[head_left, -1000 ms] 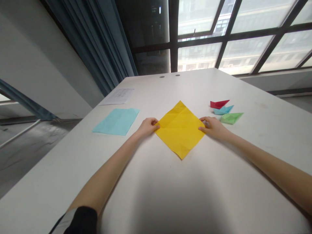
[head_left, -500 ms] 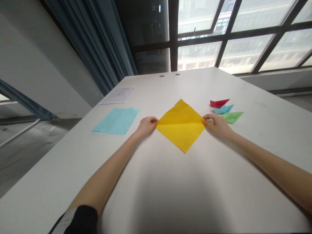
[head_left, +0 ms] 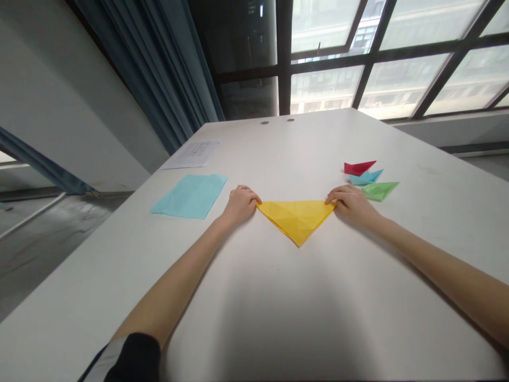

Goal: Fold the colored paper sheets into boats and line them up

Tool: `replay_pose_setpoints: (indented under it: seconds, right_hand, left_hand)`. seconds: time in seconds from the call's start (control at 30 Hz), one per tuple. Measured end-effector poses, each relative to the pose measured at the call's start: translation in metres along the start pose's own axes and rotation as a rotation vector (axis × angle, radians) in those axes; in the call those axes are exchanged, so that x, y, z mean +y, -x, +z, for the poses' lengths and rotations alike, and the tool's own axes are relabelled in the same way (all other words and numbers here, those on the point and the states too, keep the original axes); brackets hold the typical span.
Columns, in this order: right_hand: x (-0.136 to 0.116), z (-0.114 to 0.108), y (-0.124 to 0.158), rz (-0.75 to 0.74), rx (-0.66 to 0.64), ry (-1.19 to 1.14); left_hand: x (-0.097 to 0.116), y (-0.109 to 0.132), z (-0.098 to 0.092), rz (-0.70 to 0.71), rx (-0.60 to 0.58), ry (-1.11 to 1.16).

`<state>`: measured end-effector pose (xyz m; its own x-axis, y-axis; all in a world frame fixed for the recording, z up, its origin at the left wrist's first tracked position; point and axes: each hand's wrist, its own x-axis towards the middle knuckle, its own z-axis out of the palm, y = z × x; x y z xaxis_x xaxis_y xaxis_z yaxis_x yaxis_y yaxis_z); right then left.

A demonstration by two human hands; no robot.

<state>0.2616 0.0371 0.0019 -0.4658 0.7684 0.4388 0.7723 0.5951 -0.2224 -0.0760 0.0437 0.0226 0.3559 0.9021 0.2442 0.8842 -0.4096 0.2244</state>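
A yellow sheet of paper is folded into a triangle in front of me. Its long creased edge lies on the far side and its point faces me. The two layers sit slightly apart along the left slanted edge. My left hand is closed, pinching the triangle's left corner. At the right corner, my right hand pinches the paper between thumb and fingers. Just behind my right hand lie three folded paper boats: a red boat, a blue boat and a green boat.
Light blue paper lies flat left of my left hand. Beyond it is a white printed sheet near the left edge of the white table. A blue curtain and windows stand behind the table.
The yellow paper was an open diamond with a middle crease. Its far half has come down over the near half, making a triangle. Both hands still hold the side corners.
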Motion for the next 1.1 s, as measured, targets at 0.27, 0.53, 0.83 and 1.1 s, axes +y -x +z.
replay_pose_setpoints:
  seconds: [0.27, 0.53, 0.83, 1.1]
  right_hand:
    - [-0.042, 0.007, -0.004, -0.091, -0.09, -0.017]
    - [-0.063, 0.02, -0.001, -0.086, -0.203, -0.051]
    - [-0.063, 0.02, 0.001, -0.03, -0.328, 0.016]
    - [-0.054, 0.017, 0.005, -0.02, -0.354, 0.032]
  left_hand:
    - [0.059, 0.011, 0.009, 0.198, -0.071, -0.042]
    - [0.077, 0.024, 0.022, 0.15, -0.152, -0.119]
    - [0.081, 0.026, 0.024, -0.041, -0.229, -0.156]
    - [0.078, 0.028, 0.015, -0.213, -0.299, -0.203]
